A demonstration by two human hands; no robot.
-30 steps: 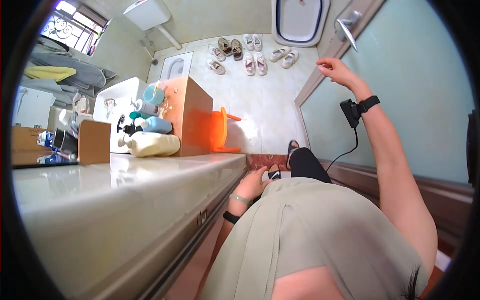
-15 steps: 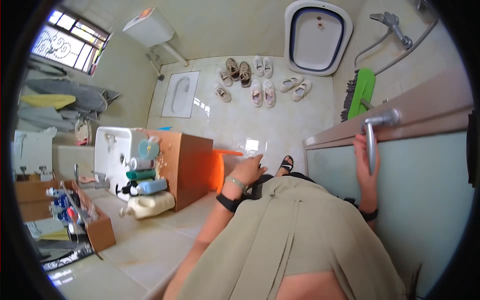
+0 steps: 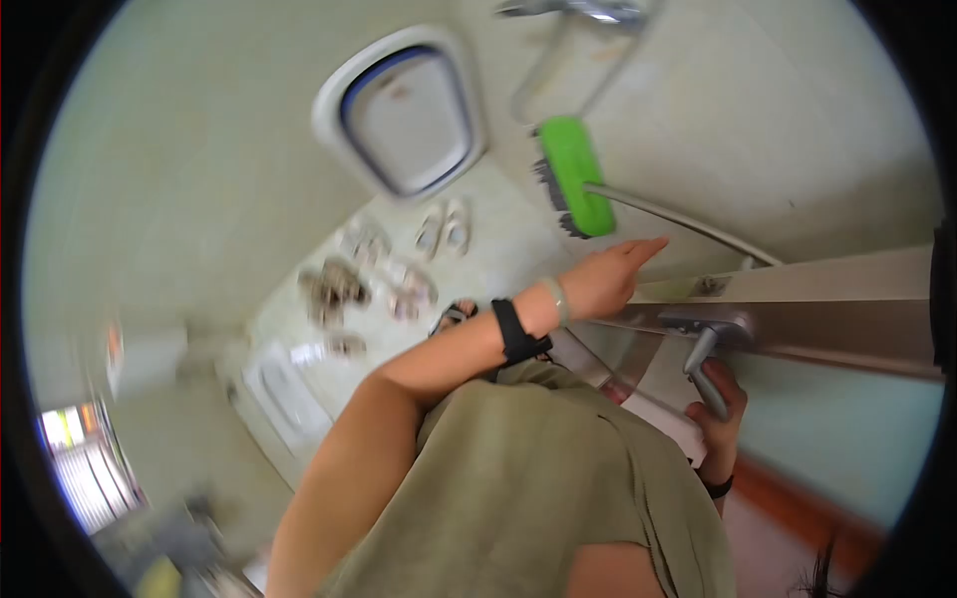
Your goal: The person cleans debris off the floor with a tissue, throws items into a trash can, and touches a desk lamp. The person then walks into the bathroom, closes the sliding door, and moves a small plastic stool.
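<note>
My right hand (image 3: 726,404) is closed around the silver door handle (image 3: 706,374), low on the right. The handle sits on a brownish door (image 3: 847,334) with a pale green panel. My left hand (image 3: 603,284) is stretched out across my body, with its fingers pointing right. It holds nothing and is near the door's edge, below the pole of a mop. That mop has a green head (image 3: 578,179) with a grey fringe and leans against the tiled wall.
A white basin with a blue rim (image 3: 411,115) stands against the wall. Several pairs of shoes (image 3: 404,289) are on the tiled floor, beside a squat toilet (image 3: 286,394). A blurred shower fitting (image 3: 598,12) hangs at the top. A window (image 3: 90,468) is at far left.
My view has turned right, toward the door. The door has swung open, with my right hand still on its handle. My left hand has moved from near the orange stool across to the right.
</note>
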